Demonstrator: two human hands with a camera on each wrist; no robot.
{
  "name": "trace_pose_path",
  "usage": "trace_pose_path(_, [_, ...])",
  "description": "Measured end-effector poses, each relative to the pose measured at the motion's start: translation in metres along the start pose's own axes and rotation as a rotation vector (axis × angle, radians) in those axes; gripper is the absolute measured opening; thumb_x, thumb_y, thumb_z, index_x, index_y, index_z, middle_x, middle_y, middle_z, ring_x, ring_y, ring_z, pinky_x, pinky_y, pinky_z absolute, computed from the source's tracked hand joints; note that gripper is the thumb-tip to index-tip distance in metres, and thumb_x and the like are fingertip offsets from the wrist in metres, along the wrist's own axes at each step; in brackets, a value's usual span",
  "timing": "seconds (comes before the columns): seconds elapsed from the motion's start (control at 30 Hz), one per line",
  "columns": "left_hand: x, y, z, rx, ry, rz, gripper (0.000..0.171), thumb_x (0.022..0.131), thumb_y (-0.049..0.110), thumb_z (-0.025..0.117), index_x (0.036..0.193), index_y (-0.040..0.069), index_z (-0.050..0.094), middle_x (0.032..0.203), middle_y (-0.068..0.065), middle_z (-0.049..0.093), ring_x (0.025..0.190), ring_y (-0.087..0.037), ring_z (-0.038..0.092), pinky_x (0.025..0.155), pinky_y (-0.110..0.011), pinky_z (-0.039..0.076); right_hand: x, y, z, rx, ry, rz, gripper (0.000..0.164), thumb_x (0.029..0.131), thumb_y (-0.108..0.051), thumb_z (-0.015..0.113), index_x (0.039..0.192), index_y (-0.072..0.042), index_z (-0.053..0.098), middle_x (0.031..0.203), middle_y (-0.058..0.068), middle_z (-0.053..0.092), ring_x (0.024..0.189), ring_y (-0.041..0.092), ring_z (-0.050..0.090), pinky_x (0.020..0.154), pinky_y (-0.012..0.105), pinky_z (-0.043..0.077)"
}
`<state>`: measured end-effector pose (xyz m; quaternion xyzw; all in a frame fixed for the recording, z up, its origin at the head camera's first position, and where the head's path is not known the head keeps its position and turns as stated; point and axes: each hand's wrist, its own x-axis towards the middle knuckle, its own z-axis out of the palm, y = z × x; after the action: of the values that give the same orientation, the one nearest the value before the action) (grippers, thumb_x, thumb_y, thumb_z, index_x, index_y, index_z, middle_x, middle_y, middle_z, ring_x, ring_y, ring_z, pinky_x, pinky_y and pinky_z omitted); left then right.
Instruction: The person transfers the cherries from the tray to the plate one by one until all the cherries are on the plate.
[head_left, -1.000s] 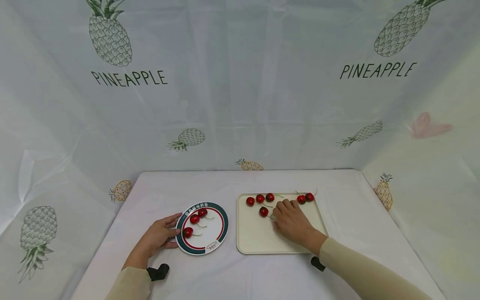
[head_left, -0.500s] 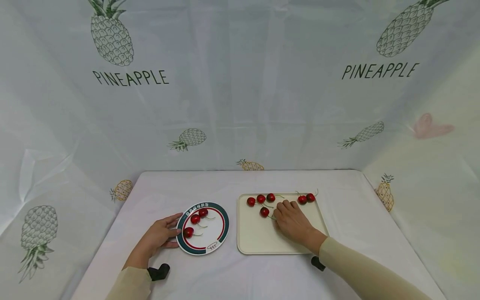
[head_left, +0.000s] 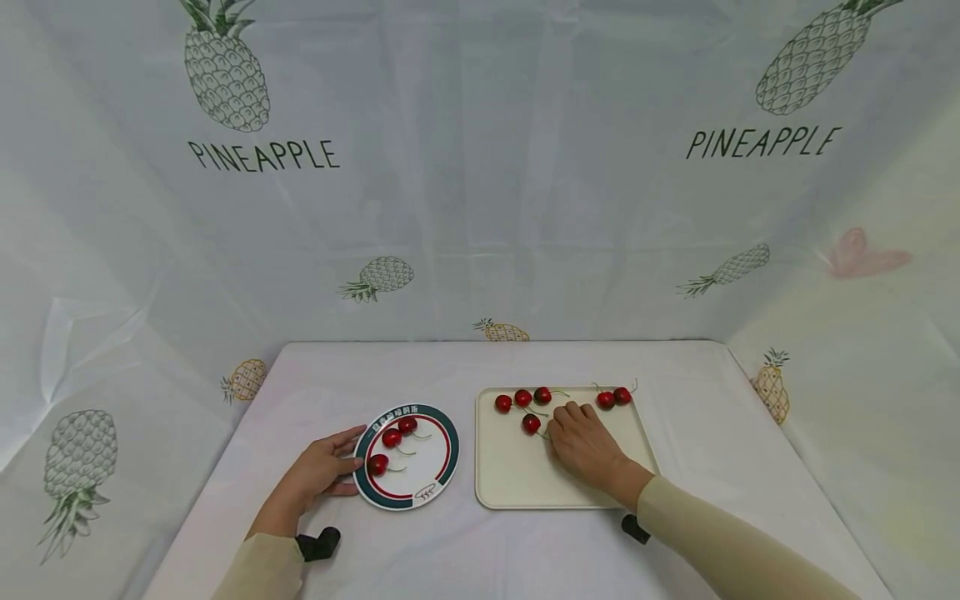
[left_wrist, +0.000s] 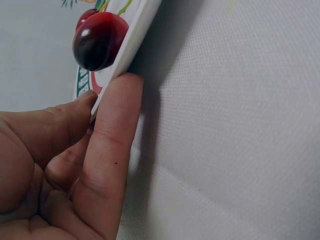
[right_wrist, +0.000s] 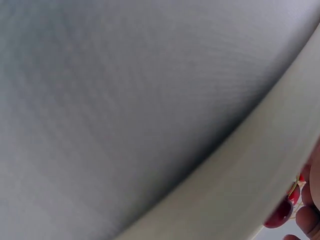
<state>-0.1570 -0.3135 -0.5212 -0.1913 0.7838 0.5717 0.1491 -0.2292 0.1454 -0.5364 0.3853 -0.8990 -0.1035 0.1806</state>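
Note:
My left hand (head_left: 318,467) grips the left rim of a round plate (head_left: 447,446) with a dark green border, thumb on top. In the left wrist view, a finger (left_wrist: 117,110) presses the plate's outer edge. Red cherries with green stems lie on the plate, one cherry (head_left: 378,464) near my thumb. On the cream tray (head_left: 510,487), my right hand (head_left: 588,446) rests with fingers bent down, beside a cherry (head_left: 531,424) whose stem runs toward them. Its fingertips are hidden from above; the right wrist view shows only part of the fingers (right_wrist: 307,220) near cherries (right_wrist: 280,214).
More cherries (head_left: 522,397) lie along the tray's back left, and two (head_left: 605,400) sit at its back right corner. A white cloth (head_left: 420,554) covers the table. A pineapple-printed sheet (head_left: 495,208) hangs behind.
Both hands keep their places on the plate and the tray. The whole head view has shifted very slightly; no cherry has visibly moved.

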Motion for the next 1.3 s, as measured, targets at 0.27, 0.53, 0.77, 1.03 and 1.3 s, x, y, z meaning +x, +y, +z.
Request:
trace_pose_path(0.27, [-0.001,0.001,0.000,-0.005,-0.003,0.006,0.064,0.101,0.004,0.067,0.160,0.019,0.047,0.160,-0.027,0.045,0.094,-0.022,0.075,0.077,-0.042,0.067,0.002,0.002,-0.002,0.031,0.080,0.010,0.018,0.099,-0.014,0.063,0.087,-0.005,0.053,0.086,0.007,0.046,0.085,0.028,0.042,0.073,0.037,0.036])
trace_pose_path(0.53, [-0.001,0.000,-0.001,-0.011,-0.008,0.015,0.064,0.101,0.004,0.068,0.160,0.019,0.048,0.160,-0.028,0.045,0.093,-0.022,0.075,0.077,-0.042,0.067,0.015,0.000,-0.009,0.062,0.191,0.000,0.017,0.093,-0.015,0.063,0.082,-0.007,0.052,0.082,0.006,0.047,0.080,0.026,0.040,0.070,0.034,0.033])
trace_pose_path(0.77, [-0.001,-0.001,-0.001,-0.011,-0.011,0.014,0.064,0.101,0.005,0.068,0.160,0.020,0.048,0.161,-0.028,0.044,0.092,-0.022,0.075,0.077,-0.042,0.067,0.031,-0.010,-0.018,0.092,0.197,0.010,0.020,0.094,-0.014,0.060,0.079,-0.008,0.048,0.080,0.005,0.045,0.079,0.026,0.039,0.069,0.035,0.034])
trace_pose_path(1.03, [-0.002,0.001,-0.002,-0.026,-0.029,0.029,0.064,0.100,0.002,0.068,0.160,0.017,0.048,0.159,-0.030,0.044,0.092,-0.023,0.075,0.076,-0.043,0.067,0.049,-0.025,-0.025,0.108,0.184,0.007,0.019,0.096,-0.016,0.060,0.080,-0.008,0.052,0.084,0.006,0.051,0.083,0.027,0.043,0.073,0.035,0.036])
trace_pose_path(1.3, [-0.002,0.002,-0.002,-0.031,-0.042,0.036,0.065,0.100,0.001,0.067,0.160,0.014,0.046,0.159,-0.030,0.044,0.095,-0.024,0.075,0.076,-0.044,0.067,0.065,-0.042,-0.030,0.100,0.149,0.001,0.018,0.099,-0.021,0.061,0.087,-0.008,0.057,0.088,0.006,0.053,0.088,0.026,0.044,0.076,0.034,0.037])
